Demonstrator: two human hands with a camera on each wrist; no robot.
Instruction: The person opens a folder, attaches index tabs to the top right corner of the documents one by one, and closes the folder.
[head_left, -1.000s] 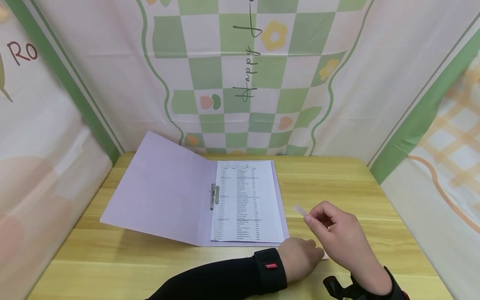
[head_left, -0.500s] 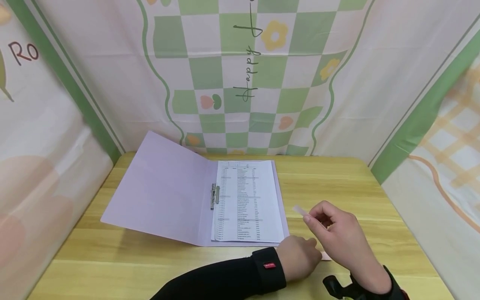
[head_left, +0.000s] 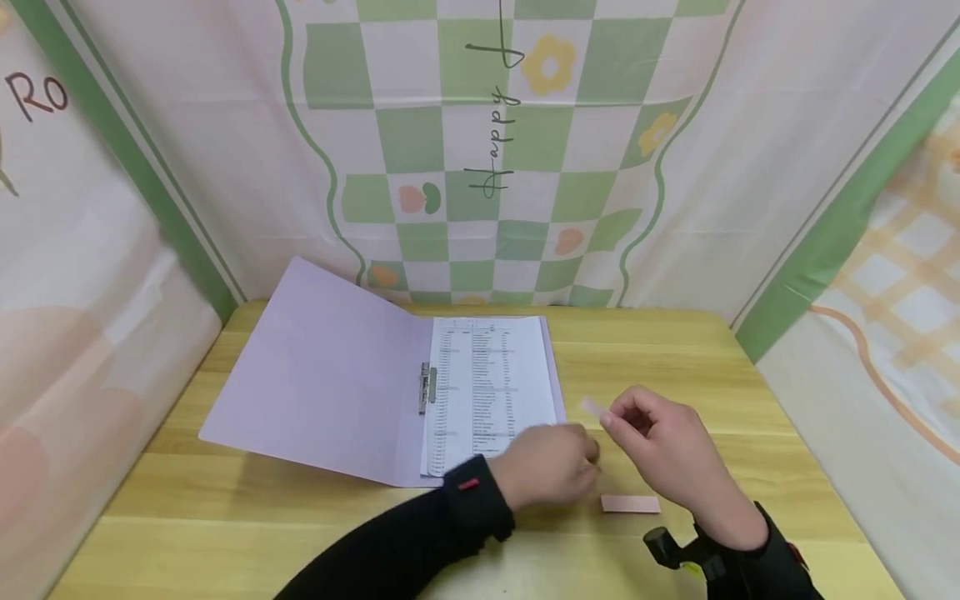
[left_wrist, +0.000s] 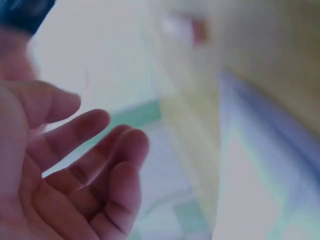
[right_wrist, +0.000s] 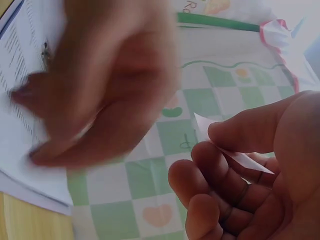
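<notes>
My right hand [head_left: 671, 450] pinches a narrow pale sticky note [right_wrist: 202, 126] between thumb and index finger, above the table right of the folder. In the head view the free end of the strip points up and left. My left hand [head_left: 546, 467] hovers over the folder's lower right corner. Its fingers [left_wrist: 131, 145] are loosely bent with nothing between them, and it is blurred in the right wrist view. A slim pink sticky-note pad [head_left: 630, 504] lies on the table below both hands. An open lilac folder [head_left: 315, 375] holds printed sheets [head_left: 491, 375], partly covered by my left hand.
A metal clip [head_left: 427, 387] sits at the folder's spine. The folder's cover slants up at the left. Wooden tabletop [head_left: 660, 350] extends around it, with a patterned cloth [head_left: 487, 142] behind and cloth at both sides.
My left hand has come off the pad and moved up and left to the folder corner, uncovering the pad. My right hand keeps the sticky note at nearly the same spot.
</notes>
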